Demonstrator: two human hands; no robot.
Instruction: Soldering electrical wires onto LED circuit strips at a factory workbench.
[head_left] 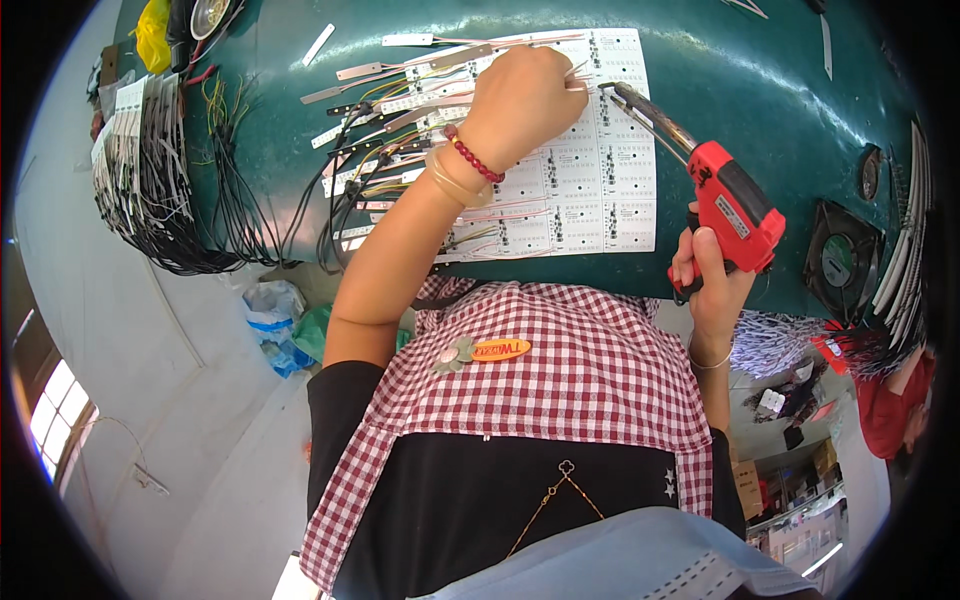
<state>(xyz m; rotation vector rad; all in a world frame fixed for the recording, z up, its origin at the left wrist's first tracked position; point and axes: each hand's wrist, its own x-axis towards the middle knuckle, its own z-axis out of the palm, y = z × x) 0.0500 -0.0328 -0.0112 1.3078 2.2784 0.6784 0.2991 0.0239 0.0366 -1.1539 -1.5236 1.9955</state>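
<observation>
My right hand [715,275] is wrapped around the grip of a red and black soldering gun [738,212]. Its tip points left, just above a white circuit board panel [630,165] with rows of small dark components. Over the upper part of the panel, my left hand [532,92] is closed in a pinch, with thin wire ends showing at the fingertips. Narrow strips [360,71] with thin wires lie side by side across the panel's left part, partly hidden under my left forearm. The solder joint by the tip is too small to make out.
Black cables [245,200] run along the green table [740,50] at left, beside a thick hanging bundle of strips [140,170]. A black fan [845,255] and a bundle of grey sleeved wires [905,240] are at the right edge. Plastic bags [275,320] sit below the table.
</observation>
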